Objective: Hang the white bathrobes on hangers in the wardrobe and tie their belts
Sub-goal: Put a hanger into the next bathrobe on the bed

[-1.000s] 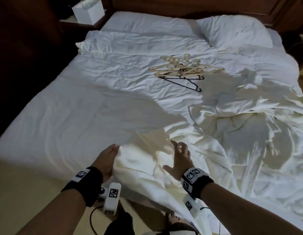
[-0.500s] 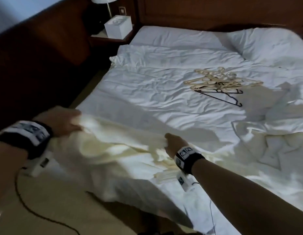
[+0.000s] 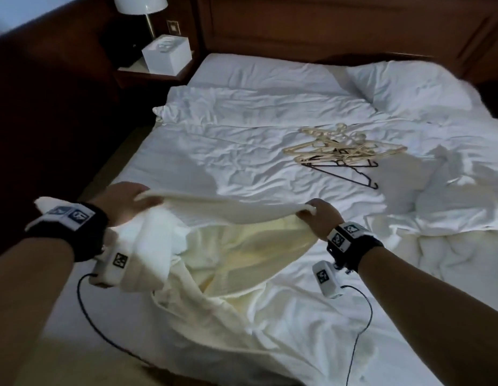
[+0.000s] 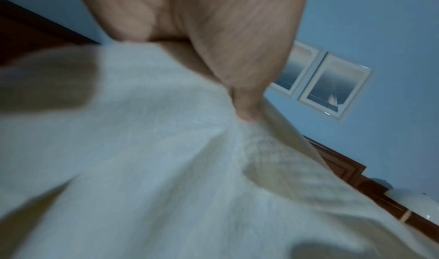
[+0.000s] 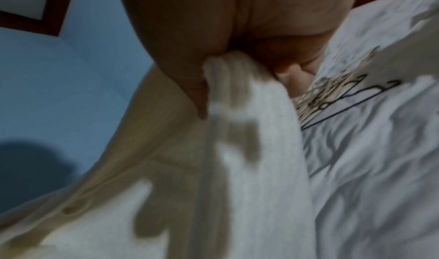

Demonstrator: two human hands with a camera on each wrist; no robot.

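Note:
A white bathrobe (image 3: pixel 228 246) is lifted off the near end of the bed, its top edge stretched between both hands. My left hand (image 3: pixel 125 203) grips that edge at the left; in the left wrist view the thumb (image 4: pixel 247 101) pinches the cloth (image 4: pixel 166 150). My right hand (image 3: pixel 319 215) grips the edge at the right, with fingers (image 5: pixel 197 86) curled round a bunched fold (image 5: pixel 237 98). The rest of the robe hangs down onto the bed. A pile of several pale hangers (image 3: pixel 342 147) and one black hanger (image 3: pixel 351 172) lies mid-bed. More white cloth (image 3: pixel 451 232) lies heaped at the right.
The bed (image 3: pixel 242 129) has a crumpled white duvet and a pillow (image 3: pixel 409 84) at the head. A nightstand with a white box (image 3: pixel 167 54) and a lamp (image 3: pixel 140 4) stands at the back left. Dark wood panelling runs along the left, floor below.
Both hands took hold of the bathrobe, lifted its edge and spread apart, pulling it taut. One second ago the right hand was open over the cloth. The head view swung left.

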